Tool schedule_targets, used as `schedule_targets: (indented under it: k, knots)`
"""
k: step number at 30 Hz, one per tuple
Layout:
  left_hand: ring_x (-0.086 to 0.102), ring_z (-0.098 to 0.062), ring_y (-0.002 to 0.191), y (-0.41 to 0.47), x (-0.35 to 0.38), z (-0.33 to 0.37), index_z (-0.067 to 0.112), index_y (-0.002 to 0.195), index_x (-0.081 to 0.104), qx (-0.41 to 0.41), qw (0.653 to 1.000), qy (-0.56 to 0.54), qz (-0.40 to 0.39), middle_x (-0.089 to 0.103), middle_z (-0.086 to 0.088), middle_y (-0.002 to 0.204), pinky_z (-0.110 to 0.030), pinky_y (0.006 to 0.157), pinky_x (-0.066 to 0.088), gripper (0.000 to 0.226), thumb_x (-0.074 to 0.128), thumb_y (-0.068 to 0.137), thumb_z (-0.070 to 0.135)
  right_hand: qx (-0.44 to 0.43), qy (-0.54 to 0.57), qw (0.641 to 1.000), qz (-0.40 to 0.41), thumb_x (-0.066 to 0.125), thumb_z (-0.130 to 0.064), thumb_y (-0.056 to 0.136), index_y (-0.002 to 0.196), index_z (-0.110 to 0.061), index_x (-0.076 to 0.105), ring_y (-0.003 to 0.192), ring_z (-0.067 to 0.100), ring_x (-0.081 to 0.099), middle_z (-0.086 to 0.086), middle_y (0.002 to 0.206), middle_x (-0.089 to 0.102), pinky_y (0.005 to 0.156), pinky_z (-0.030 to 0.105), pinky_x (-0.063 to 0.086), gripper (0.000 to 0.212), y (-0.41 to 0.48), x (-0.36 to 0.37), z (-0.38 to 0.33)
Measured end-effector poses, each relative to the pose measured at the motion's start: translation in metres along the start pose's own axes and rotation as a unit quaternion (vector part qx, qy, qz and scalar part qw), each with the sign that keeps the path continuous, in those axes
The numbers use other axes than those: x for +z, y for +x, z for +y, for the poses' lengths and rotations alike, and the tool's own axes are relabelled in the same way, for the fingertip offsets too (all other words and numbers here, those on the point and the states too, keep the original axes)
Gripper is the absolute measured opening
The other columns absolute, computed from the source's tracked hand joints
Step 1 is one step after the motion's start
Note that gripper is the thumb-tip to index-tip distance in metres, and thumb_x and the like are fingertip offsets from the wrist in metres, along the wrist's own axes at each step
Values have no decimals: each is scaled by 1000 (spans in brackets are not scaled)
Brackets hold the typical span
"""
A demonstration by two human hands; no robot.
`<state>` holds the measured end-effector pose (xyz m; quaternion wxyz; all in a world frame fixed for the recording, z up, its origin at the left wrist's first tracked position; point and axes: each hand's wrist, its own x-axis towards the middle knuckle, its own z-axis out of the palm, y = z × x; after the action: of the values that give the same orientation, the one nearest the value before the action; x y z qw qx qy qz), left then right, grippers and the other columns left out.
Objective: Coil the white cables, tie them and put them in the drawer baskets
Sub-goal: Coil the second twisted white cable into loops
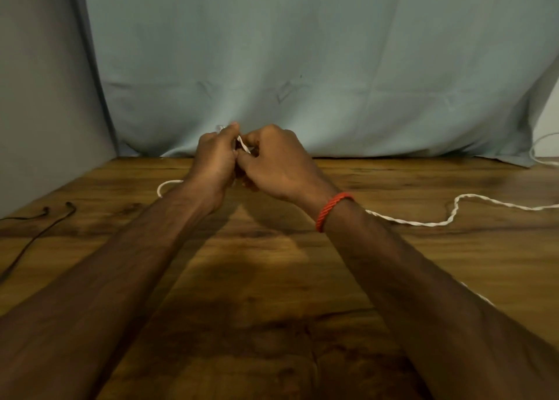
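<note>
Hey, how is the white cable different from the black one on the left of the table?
The white cable looks twisted and thicker; the black cable is thin and smooth. The white cable is pinched between the left hand and right hand; the black cable lies untouched. Both trail across the wooden table.

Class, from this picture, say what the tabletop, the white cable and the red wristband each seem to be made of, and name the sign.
The tabletop looks like wood or wood-look laminate, semi-gloss: dark grain, soft sheen. The white cable seems plastic-sheathed wire, matt: two twisted strands show. The red wristband is probably braided textile cord: woven ribs show.
</note>
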<state>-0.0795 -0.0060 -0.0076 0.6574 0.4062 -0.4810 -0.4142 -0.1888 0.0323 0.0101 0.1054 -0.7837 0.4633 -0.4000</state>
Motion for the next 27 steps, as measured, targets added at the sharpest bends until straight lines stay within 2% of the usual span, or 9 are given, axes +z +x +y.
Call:
schedule_targets:
  k: [2,4,8,12,16,19,22,24,27]
  knots:
    - [55,-9,41,10,-6,-3,15,73,52,-24,999,-37,23,56,0,57,-17,42,39,35,47,105,29,1,-2,998,-57,56,-18,98,99,-6,72,66,23,73,11,77,75,70,42,63,20,-3,-7,-4]
    - [59,-15,51,21,-15,-2,19,76,51,-71,990,-113,33,59,0,64,-23,53,45,32,46,103,35,39,84,989,-118,53,-14,103,115,0,66,62,24,73,19,84,75,60,35,63,23,-4,-13,-6]
    - [60,-12,52,31,-33,11,21,76,46,-115,944,-300,79,56,3,68,-22,58,51,29,40,103,30,65,165,956,-235,48,-17,107,120,-1,63,50,13,61,12,75,70,47,22,51,26,-5,-21,0]
    - [28,-7,43,36,-51,16,23,53,41,-111,905,-411,20,30,9,47,-18,52,23,48,35,99,32,57,156,936,-310,47,-28,107,124,-17,67,45,12,48,5,62,60,46,23,41,29,-4,-28,14]
    - [26,-9,30,30,-60,26,17,61,49,-86,885,-454,-55,28,10,39,-18,32,17,45,42,95,45,100,134,921,-353,45,-39,105,118,-4,70,40,9,43,4,56,53,42,21,37,45,-3,-43,35]
    - [28,-9,29,27,-64,32,12,67,53,-65,875,-465,-114,33,10,40,-18,32,18,31,49,88,34,129,139,917,-351,52,-49,95,106,-2,74,40,8,35,2,57,44,43,20,31,53,-2,-58,53]
    - [34,-8,29,26,-67,33,9,73,54,-67,864,-457,-201,43,6,47,-18,29,23,19,52,85,23,128,278,910,-280,58,-46,87,87,-9,77,43,8,25,-3,50,35,49,26,16,42,-2,-68,63]
    - [40,-8,31,29,-69,30,6,76,54,-87,833,-469,-281,48,1,52,-20,29,32,13,60,85,14,110,337,907,-227,62,-39,85,81,-10,78,46,9,22,-5,46,31,52,28,15,33,-1,-76,66]
    - [43,-11,33,32,-72,25,6,78,54,-106,807,-455,-362,51,-2,54,-22,33,34,16,63,88,14,85,199,951,-223,69,-34,85,81,-12,80,48,11,24,-3,47,32,52,27,19,25,-1,-83,67]
